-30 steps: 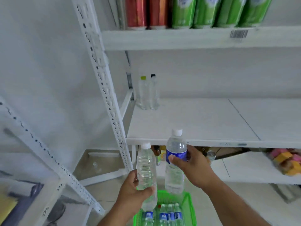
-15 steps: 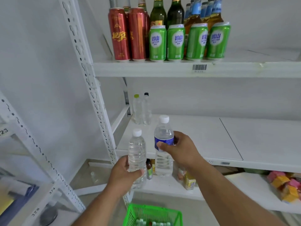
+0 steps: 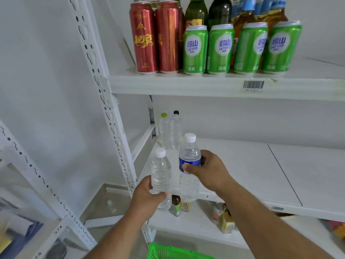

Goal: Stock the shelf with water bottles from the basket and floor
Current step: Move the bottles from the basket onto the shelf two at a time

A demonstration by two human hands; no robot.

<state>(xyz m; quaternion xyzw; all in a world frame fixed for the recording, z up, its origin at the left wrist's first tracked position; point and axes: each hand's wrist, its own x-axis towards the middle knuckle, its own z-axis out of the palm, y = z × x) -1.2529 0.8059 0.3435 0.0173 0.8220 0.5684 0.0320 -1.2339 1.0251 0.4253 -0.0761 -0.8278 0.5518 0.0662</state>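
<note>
Bottom centre of frame: green basket, rim only in view, contents not visible. Above it, lower centre: left hand wrapped round the lower body of a clear bottle, fingers curled about it, thumb across the front. Just right, centre of frame: right hand gripping a blue-label bottle at the label band, thumb in front, fingers curled behind. Both bottles upright, long axis vertical, white caps pointing up; held side by side, close together, raised in front of the middle shelf near its front left corner, not yet set down. Step in hand, as judged: carrying two bottles to the shelf for placement. Next move calls for reaching forward over the shelf edge, lowering each base flat onto the board, then releasing. Further back, centre left: two bottles already standing at the rear left corner, one green-capped, one black-capped; a sensible spot to line up against. Top of frame: upper shelf with red cans and green cans.
</note>
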